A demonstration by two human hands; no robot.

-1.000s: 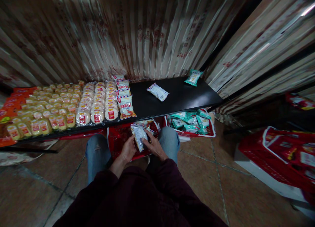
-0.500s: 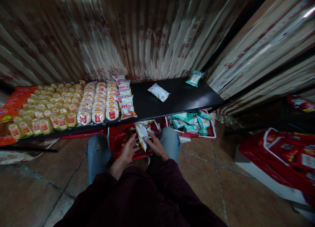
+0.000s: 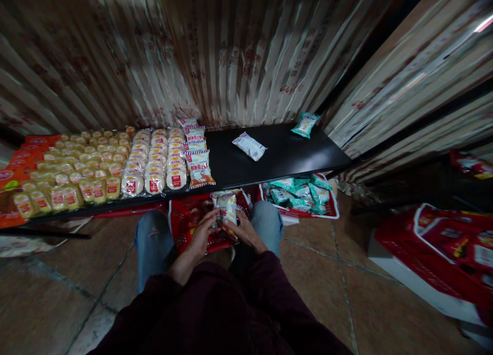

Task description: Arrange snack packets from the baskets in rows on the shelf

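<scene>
My left hand (image 3: pixel 203 235) and my right hand (image 3: pixel 245 231) both grip a small pale snack packet (image 3: pixel 226 209) with red and blue striped ends. I hold it over a red plastic basket (image 3: pixel 185 222) between my knees, just below the front edge of a low black shelf (image 3: pixel 277 157). A column of the same striped packets (image 3: pixel 198 166) lies on the shelf above my hands, at the right end of rows of wrapped round cakes (image 3: pixel 154 165).
A loose striped packet (image 3: pixel 249 145) and a teal packet (image 3: pixel 305 124) lie on the shelf's bare right half. A red tray of teal packets (image 3: pixel 300 193) sits under the shelf. More red baskets (image 3: pixel 442 252) stand at right. Orange packets (image 3: pixel 15 165) fill the far left.
The packet has turned from edge-on to face-up and risen slightly toward the shelf edge. My left hand has closed back onto it.
</scene>
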